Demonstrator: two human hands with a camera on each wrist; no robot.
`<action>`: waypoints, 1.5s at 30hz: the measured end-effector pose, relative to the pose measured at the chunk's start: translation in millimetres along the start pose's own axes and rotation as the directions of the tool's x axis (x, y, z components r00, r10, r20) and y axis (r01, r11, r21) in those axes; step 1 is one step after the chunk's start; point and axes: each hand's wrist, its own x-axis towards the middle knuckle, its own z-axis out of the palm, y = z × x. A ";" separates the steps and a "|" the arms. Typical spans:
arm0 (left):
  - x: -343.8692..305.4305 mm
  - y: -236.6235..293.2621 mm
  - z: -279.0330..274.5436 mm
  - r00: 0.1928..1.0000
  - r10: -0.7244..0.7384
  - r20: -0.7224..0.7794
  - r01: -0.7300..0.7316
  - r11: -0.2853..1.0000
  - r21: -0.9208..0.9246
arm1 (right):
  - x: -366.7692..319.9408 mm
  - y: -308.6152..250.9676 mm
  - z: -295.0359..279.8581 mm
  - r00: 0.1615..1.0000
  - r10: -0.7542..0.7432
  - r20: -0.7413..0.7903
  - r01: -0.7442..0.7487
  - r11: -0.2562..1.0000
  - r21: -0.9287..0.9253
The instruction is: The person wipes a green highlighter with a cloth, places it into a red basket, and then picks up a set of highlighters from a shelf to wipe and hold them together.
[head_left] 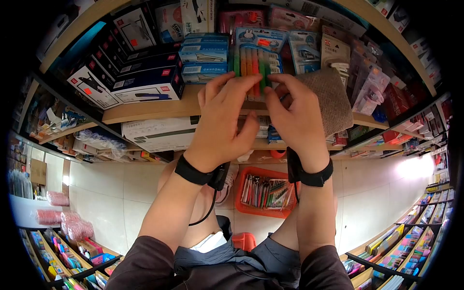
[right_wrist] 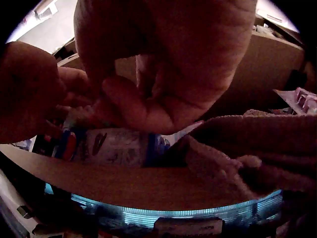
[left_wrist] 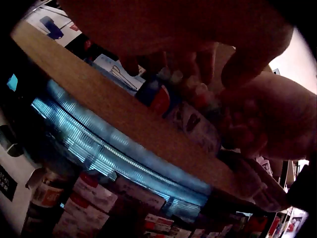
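Observation:
A row of coloured pens (head_left: 249, 63), green, orange and red, stands at the shelf's front, between my hands. My left hand (head_left: 220, 113) reaches over their near ends from the left. Its fingertips touch them and its thumb stands apart below. In the left wrist view the pale pen ends (left_wrist: 200, 89) show under the fingers. From the right, my right hand (head_left: 300, 108) curls its thumb and forefinger at the row's green end, pinching there. A brown cloth (head_left: 328, 99) lies beside the right hand. A printed blue-and-white pack (right_wrist: 116, 146) lies beneath the pens.
Stapler boxes (head_left: 145, 87) and stacked blue boxes (head_left: 204, 60) stand left of the pens. Blister packs (head_left: 304, 50) hang behind and to the right. The wooden shelf edge (head_left: 150, 111) runs across. On the floor sits an orange basket (head_left: 240, 208) of pens.

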 end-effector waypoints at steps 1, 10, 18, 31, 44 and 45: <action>-0.2 0.9 0.1 1.000 -0.003 0.016 0.002 1.000 0.007 | -0.1 4.1 1.7 1.000 -0.022 -0.006 0.022 1.000 -0.006; 0.2 4.8 -1.0 0.998 0.000 0.068 -0.001 1.000 0.003 | 0.7 2.8 0.1 1.000 0.001 -0.015 -0.001 1.000 0.015; -0.3 -7.1 9.9 0.975 -0.155 -0.160 0.124 0.974 -0.187 | -1.5 -0.5 -0.4 0.987 0.157 -0.015 -0.157 0.987 0.022; 3.5 -9.8 10.2 0.931 -0.310 -0.194 0.292 0.949 -0.116 | -5.8 8.0 33.1 0.968 0.242 0.058 -0.243 0.869 0.430; 5.7 -7.1 10.6 0.923 -0.338 -0.187 0.258 0.900 -0.352 | -6.7 4.5 35.4 0.947 0.303 0.109 -0.309 0.758 0.574; 6.0 -5.6 9.7 0.922 -0.341 -0.183 0.263 0.899 -0.350 | -7.1 -1.0 32.8 0.936 0.327 0.131 -0.338 0.730 0.594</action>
